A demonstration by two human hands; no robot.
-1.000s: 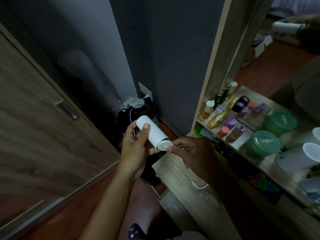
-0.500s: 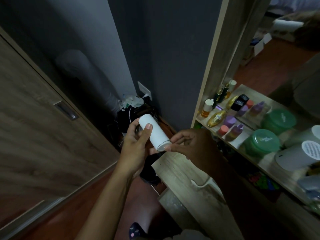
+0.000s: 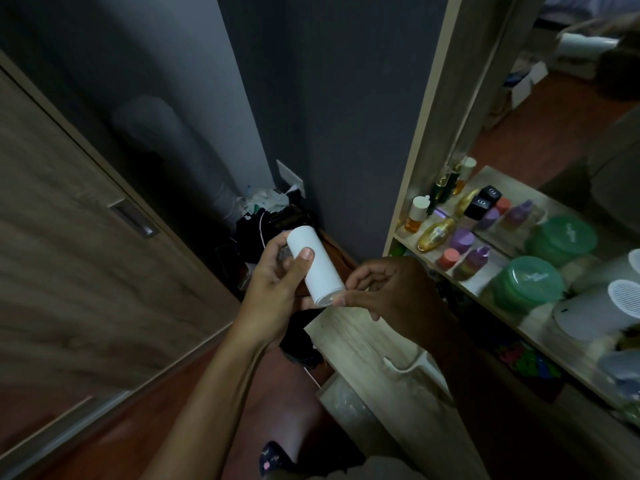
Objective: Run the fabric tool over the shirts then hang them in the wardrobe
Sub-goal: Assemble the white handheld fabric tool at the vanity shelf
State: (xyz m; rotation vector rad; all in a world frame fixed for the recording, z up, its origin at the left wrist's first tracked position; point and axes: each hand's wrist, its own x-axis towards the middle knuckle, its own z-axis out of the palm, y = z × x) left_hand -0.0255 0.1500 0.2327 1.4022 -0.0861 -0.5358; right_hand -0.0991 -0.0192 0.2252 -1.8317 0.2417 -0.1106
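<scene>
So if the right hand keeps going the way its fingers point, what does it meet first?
The lower end of the white fabric tool, held in the left hand. The right hand points left, and its fingertips look to be at that end already, though actual contact is hard to judge.

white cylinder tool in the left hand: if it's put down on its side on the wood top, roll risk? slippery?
Probably rolls: the tool is a plain round cylinder with no flat side visible. Likely a bit slippery, since its white shell looks smooth. Seems light: the left hand holds it with thumb and fingers alone, while the right hand only touches its end.
</scene>
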